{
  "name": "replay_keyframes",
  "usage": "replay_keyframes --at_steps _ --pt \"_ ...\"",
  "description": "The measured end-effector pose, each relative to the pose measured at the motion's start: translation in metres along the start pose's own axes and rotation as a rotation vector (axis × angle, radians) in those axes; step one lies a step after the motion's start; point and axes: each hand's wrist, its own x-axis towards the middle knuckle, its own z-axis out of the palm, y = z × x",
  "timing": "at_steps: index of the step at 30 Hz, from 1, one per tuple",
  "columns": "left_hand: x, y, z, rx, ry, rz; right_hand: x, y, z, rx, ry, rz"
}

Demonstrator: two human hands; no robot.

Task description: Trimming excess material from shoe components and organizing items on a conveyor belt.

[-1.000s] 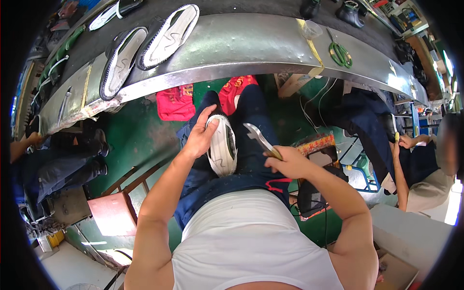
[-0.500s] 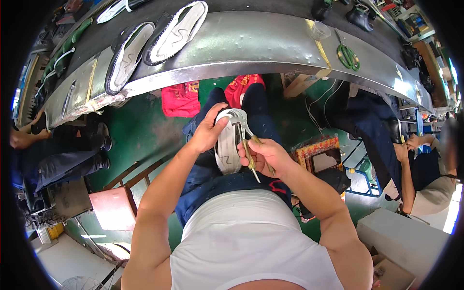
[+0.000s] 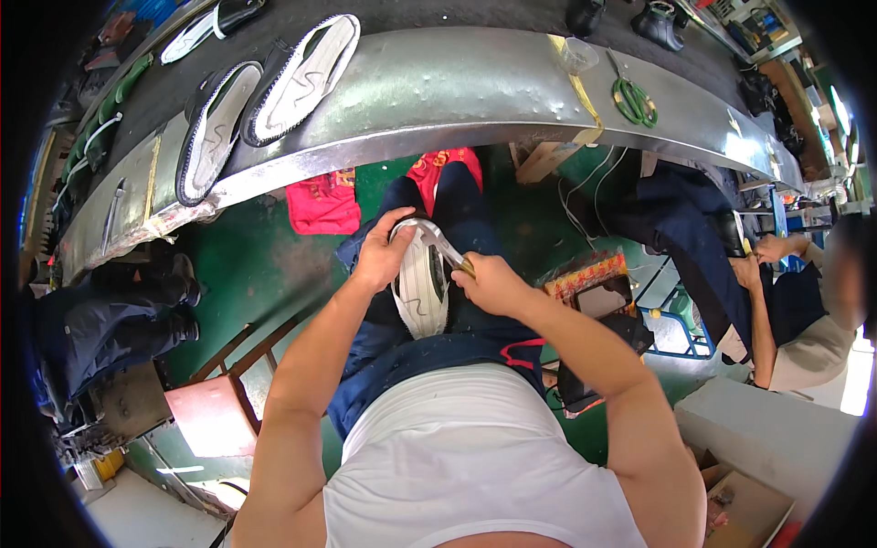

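Observation:
A shoe upper with a white insole-like underside (image 3: 418, 301) lies bottom-up between my thighs, with its dark side showing along the right. My left hand (image 3: 382, 251) grips its far end, thumb on top and fingers round the edge. My right hand (image 3: 493, 285) is closed round the yellowish handle of a curved metal tool that looks like pincers (image 3: 443, 239). The tool's curved head reaches to the shoe's far rim; its exact contact is too small to make out. Most of the handle is hidden in my fist.
Two similar shoes (image 3: 306, 78) lie on the metal-edged bench (image 3: 457, 78) ahead. Green-handled scissors (image 3: 633, 100) and a clear cup (image 3: 577, 57) sit farther right. Red cloth (image 3: 324, 205) lies beneath the bench. A pink-topped stool (image 3: 212, 418) stands left; a co-worker (image 3: 804, 310) sits right.
My right hand has turned from a loose hold with both tool handles showing to a firm fist round them. The tool's head has swung over the shoe's far rim. My view has shifted slightly.

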Motion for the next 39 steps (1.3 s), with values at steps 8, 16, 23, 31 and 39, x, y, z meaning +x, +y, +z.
replay_keyframes --at_steps 8,16,23,31,39 --pt "0.004 0.022 0.003 -0.177 -0.128 -0.101 -0.022 0.002 0.0 -0.233 0.203 -0.153" --pt "0.01 0.029 0.013 -0.066 -0.071 -0.124 -0.035 -0.024 -0.045 0.129 -0.213 0.144" --pt "-0.026 0.022 0.022 0.43 0.1 0.044 -0.001 0.001 -0.017 0.001 0.136 0.008" --pt "-0.064 0.014 0.012 -0.143 -0.195 -0.162 -0.064 -0.015 -0.044 -0.297 -0.187 0.115" --pt "-0.079 -0.01 0.035 0.146 -0.124 -0.154 -0.064 0.003 -0.026 -0.495 -0.048 -0.266"
